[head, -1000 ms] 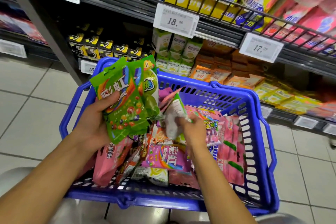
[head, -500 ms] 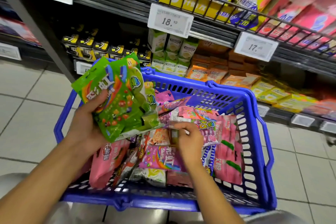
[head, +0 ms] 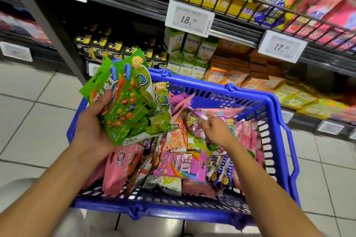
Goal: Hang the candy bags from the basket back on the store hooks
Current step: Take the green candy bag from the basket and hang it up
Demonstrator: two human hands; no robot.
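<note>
Head view — left hand grips glossy green candy bags; right hand pinches a pink bag.

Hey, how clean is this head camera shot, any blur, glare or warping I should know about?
Head view: the middle is sharp, with the green candy bags in the left hand and the blue basket readable; the shelf goods at upper right are smeared by motion blur; the wide-angle lens bows the shelf rails; light glare on the glossy bags; right hand slightly soft.
</note>
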